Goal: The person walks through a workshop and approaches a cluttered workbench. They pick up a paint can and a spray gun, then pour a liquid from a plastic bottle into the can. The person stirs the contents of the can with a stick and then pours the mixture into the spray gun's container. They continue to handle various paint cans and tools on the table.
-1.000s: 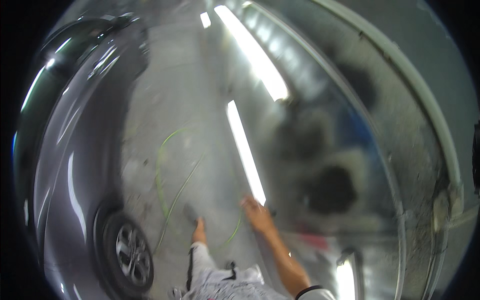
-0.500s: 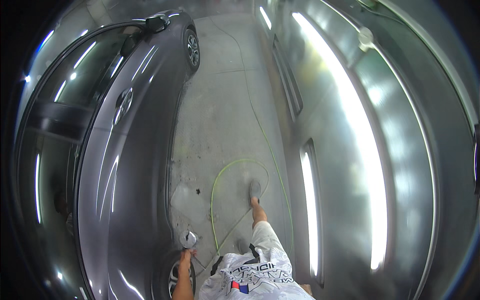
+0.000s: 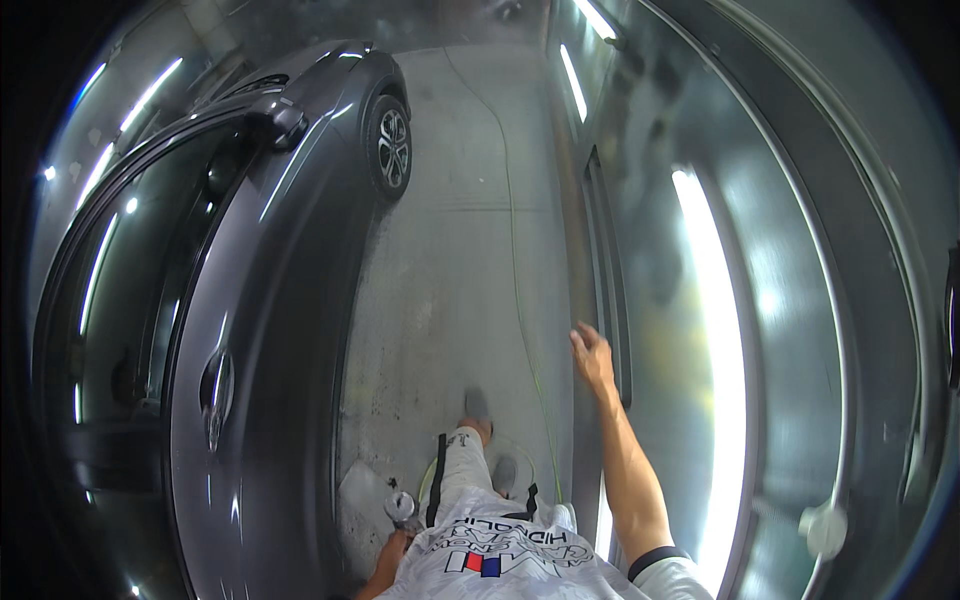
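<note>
My left hand (image 3: pixel 396 546) is low beside my body, closed around what looks like a spray gun (image 3: pixel 401 506) with a round silvery cup. Its handle is mostly hidden by the hand. My right arm reaches forward near the wall; the right hand (image 3: pixel 593 356) is empty, its fingers loosely bent and apart. To my left stands a dark grey car (image 3: pixel 270 330), with its door handle (image 3: pixel 216 398) and front wheel (image 3: pixel 390 147) in sight. A thin yellow-green hose (image 3: pixel 516 260) runs along the floor and loops near my feet.
A shiny metallic wall (image 3: pixel 670 400) with bright light strips (image 3: pixel 705 300) rises close on my right. The grey floor (image 3: pixel 450 270) forms a narrow lane between car and wall. A pale patch (image 3: pixel 365 490) lies on the floor beside the car.
I have stepped forward along the car, and its front wheel appears nearer. My right arm has swung into view. The left hand still holds the spray gun, now closer to my body.
</note>
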Demonstrator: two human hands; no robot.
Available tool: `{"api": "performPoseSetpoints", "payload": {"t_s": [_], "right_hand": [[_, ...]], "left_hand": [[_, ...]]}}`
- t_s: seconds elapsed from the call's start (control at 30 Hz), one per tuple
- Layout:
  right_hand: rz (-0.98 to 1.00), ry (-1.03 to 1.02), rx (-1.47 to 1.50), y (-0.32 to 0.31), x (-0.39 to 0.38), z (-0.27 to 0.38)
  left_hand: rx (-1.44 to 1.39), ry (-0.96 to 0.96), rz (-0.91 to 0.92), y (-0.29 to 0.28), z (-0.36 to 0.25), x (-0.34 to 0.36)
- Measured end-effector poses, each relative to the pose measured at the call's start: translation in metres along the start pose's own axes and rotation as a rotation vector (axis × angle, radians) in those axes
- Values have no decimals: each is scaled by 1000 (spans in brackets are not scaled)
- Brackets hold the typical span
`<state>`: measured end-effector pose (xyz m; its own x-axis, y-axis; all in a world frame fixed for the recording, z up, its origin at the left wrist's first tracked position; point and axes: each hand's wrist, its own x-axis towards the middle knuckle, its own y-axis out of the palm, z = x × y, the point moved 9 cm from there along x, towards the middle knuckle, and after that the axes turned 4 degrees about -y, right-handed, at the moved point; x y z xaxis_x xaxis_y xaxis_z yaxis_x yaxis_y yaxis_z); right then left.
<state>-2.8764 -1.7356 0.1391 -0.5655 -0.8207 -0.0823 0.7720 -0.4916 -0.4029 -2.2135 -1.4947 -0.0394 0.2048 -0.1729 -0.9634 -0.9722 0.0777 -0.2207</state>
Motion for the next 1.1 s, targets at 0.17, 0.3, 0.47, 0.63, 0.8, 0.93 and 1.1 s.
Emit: {"api": "performPoseSetpoints", "payload": {"t_s": [0.17, 0.3, 0.47, 0.63, 0.8, 0.93, 1.1], "right_hand": [[17, -57, 39, 27, 177, 68], [164, 184, -329, 60, 196, -105], [1215, 104, -1002, 60, 65, -275], [693, 1036, -596, 13, 163, -248], [433, 891, -502, 63, 440, -212], [274, 317, -507, 129, 802, -57], [131, -82, -232, 167, 1177, 194]], "left_hand": [[30, 45, 54, 88, -148, 47], [89, 114, 91, 138, -302, 74], [54, 251, 101, 190, -535, 90], [-212, 405, 96, 246, -812, 108], [-174, 392, 31, 319, -992, 117], [-165, 160, 18, 347, -1028, 127], [163, 79, 113, 409, -1122, 127]]}}
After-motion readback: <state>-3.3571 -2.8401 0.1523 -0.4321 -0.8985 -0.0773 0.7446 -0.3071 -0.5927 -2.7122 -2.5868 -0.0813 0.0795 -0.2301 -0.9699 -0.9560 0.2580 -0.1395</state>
